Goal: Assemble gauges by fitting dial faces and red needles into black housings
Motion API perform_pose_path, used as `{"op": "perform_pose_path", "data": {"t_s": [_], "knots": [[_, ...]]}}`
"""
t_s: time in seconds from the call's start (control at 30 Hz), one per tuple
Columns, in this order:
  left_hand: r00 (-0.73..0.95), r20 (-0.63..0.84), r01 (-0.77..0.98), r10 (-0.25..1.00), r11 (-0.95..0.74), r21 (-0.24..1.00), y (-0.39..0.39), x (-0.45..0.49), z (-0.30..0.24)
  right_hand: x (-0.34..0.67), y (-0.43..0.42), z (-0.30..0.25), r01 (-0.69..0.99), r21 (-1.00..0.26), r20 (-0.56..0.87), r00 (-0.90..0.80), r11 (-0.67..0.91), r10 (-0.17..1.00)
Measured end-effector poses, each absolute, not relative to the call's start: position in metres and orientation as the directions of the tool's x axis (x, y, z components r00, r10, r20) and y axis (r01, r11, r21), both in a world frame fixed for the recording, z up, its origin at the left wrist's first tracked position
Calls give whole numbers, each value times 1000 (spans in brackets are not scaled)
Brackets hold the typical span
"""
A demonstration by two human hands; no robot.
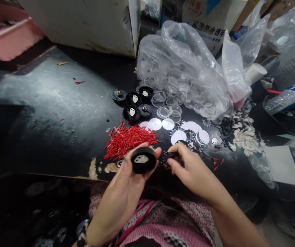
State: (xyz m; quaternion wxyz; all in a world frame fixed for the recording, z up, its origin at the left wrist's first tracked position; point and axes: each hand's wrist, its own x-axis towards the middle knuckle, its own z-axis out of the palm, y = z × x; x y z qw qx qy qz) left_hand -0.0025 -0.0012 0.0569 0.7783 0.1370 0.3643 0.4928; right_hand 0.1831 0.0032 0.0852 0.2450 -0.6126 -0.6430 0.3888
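My left hand (pixel 123 187) is closed around a round black casing (pixel 143 160) with a white plate inside it, held face up over the table's near edge. Just to its right, my right hand (pixel 188 168) pinches a small dark printed disc (pixel 168 156) by its rim. A heap of thin red pointers (pixel 128 139) lies just beyond my left hand. Behind my right hand lie several white and printed dial discs (pixel 186 132). Several more black casings (pixel 136 104) stand in a cluster farther back.
A clear plastic bag (pixel 186 68) spills transparent round covers (pixel 169 103) at the back right. Small white metal scraps (pixel 242 132) lie to the right. A white box (pixel 85 24) and a pink tray (pixel 6 34) stand at the back left on the black table (pixel 47 99).
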Motion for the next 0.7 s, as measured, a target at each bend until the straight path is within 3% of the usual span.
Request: {"op": "perform_pose_path", "data": {"t_s": [0.13, 0.23, 0.37, 0.53, 0.6, 0.7], "knots": [[280, -346, -633, 896, 443, 635, -9, 1, 52, 172, 4, 77, 332, -925, -214, -47, -187, 976], [268, -373, -635, 889, 454, 625, -12, 0, 50, 175, 3, 73, 167, -966, -195, 26, -197, 980], [179, -468, -627, 865, 467, 623, -8, 3, 55, 175, -1, 82, 313, -945, -69, 90, -94, 994], [266, -499, -527, 825, 558, 641, -9, 7, 55, 157, 2, 95, 468, -884, 1, -26, 13, 1000], [259, -482, -461, 837, 546, 700, -12, 6, 50, 153, 3, 95, 490, -871, -21, 9, -22, 1000], [247, -423, -326, 872, 486, 811, -16, 3, 41, 152, 5, 91, 385, -903, -187, 51, -192, 981]]}}
